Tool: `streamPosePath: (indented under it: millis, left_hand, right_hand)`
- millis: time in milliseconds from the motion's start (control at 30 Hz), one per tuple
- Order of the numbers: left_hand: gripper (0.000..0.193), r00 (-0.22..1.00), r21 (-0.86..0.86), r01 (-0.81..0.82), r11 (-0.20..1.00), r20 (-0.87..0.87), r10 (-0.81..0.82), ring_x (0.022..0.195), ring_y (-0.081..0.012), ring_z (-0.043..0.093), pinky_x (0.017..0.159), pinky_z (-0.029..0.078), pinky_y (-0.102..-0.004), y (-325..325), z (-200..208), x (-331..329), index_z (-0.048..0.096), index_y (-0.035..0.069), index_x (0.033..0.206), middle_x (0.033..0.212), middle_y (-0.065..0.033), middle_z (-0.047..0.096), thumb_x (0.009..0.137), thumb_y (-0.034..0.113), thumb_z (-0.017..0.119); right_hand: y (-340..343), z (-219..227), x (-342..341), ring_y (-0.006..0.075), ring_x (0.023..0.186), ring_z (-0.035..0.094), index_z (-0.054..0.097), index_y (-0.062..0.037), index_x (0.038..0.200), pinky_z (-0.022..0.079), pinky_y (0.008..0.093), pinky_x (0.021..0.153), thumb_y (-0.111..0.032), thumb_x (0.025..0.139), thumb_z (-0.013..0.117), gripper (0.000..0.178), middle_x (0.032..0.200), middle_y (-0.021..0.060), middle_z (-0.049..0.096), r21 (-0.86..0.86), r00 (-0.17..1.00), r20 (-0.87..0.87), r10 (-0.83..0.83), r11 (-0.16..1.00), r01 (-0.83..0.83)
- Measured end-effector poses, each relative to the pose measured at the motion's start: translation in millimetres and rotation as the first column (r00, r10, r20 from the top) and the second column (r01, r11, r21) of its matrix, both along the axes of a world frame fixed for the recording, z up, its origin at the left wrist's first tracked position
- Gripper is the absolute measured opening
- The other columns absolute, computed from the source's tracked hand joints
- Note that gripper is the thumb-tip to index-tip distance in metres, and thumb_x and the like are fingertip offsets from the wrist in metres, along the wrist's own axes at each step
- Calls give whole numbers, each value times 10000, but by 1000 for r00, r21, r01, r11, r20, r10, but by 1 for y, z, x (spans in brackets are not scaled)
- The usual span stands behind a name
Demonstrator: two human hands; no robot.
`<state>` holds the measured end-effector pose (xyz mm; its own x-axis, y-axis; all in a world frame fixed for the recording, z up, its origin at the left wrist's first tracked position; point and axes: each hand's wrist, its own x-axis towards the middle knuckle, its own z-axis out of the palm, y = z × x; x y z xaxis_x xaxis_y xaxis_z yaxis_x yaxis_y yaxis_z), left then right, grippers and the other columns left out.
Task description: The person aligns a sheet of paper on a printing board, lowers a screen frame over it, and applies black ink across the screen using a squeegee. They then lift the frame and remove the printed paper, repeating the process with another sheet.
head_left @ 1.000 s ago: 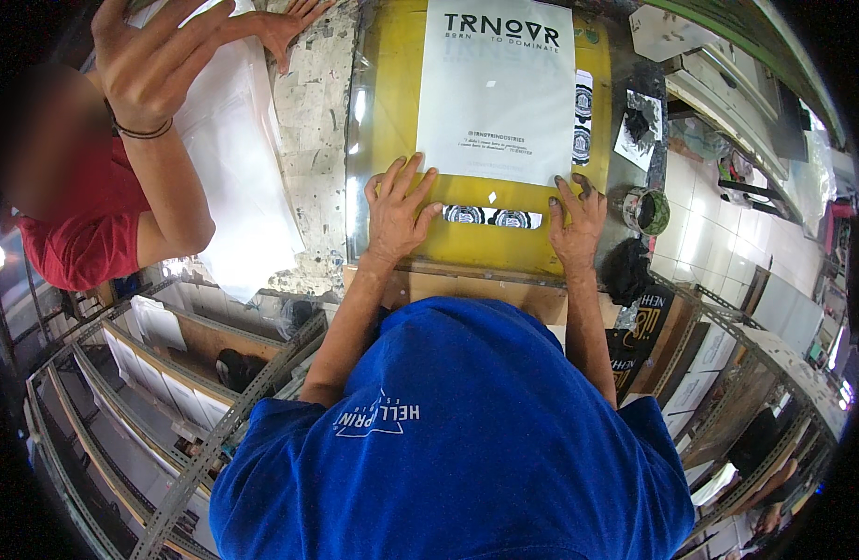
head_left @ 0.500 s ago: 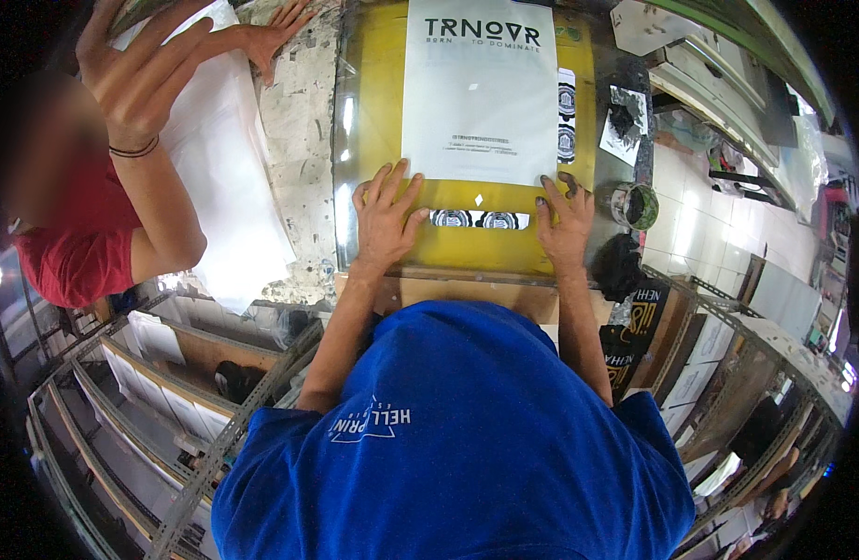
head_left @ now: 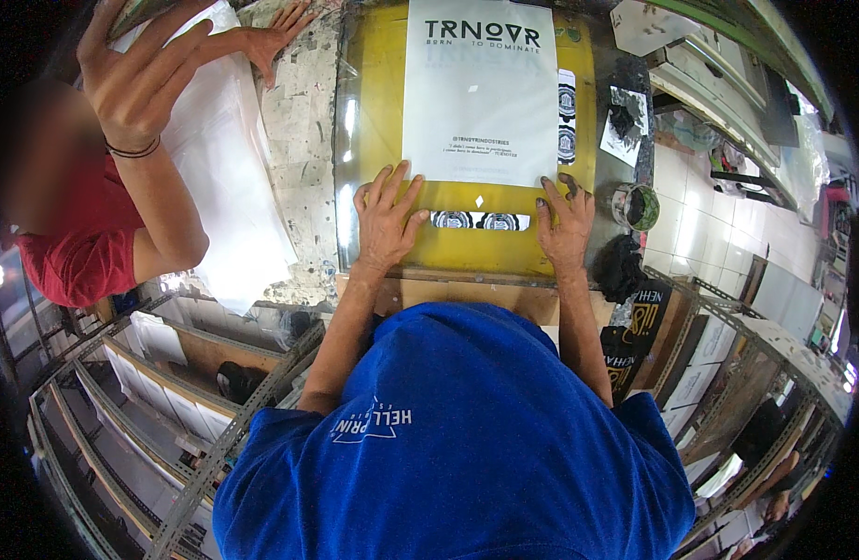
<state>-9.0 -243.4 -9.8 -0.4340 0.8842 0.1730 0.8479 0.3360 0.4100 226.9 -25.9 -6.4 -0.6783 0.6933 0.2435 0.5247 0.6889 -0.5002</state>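
A white sheet with black printing lies on a yellow, glossy panel. My left hand rests at the sheet's lower left corner, its fingers stretched out and spread, fingertips touching the edge. At the lower right corner is my right hand, fingers apart, with dark stains on the fingertips and one finger on the sheet's corner. A strip of round black emblems lies on the panel between my hands. Another such strip runs along the sheet's right side.
On the left, a co-worker's raised hand is over large white sheets on a stained table. To the right are a cup, a black cloth and a black-smeared paper. Metal racks stand on both sides of me.
The sheet's lower edge has shifted slightly toward me, and its small lower print looks sharper. My hands have barely moved.
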Motion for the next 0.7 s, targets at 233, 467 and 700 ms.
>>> streamPosePath:
  millis: [233, 467, 700]
  left_hand:
    - [511, 1000, 9, 2, 1000, 21, -2, 1412, -343, 413, 1124, 261, -527, 0, 3, 0, 641, 89, 1367, 1550, -129, 481, 906, 302, 687]
    - [500, 1000, 5, -4, 1000, 23, 3, 1418, -339, 411, 1127, 256, -530, 0, 1, 1, 639, 90, 1371, 1554, -125, 479, 930, 323, 664]
    - [495, 1000, 5, -6, 1000, 22, 6, 1421, -343, 411, 1127, 257, -532, -1, -1, 0, 636, 100, 1378, 1557, -131, 475, 941, 331, 654]
  right_hand:
    - [1, -9, 2, 374, 1128, 534, 730, -111, 1241, 442, 483, 984, -127, 834, 731, 407, 1283, 157, 612, 54, 1000, 19, 8, 999, -9]
    - [1, -7, 2, 384, 1149, 531, 735, -123, 1247, 434, 487, 1003, -129, 833, 732, 415, 1285, 165, 608, 30, 1000, 7, 12, 999, -12]
    - [1, -6, 2, 381, 1177, 530, 735, -125, 1249, 428, 493, 1011, -128, 839, 724, 410, 1284, 174, 607, 25, 1000, 11, 15, 1000, -15]
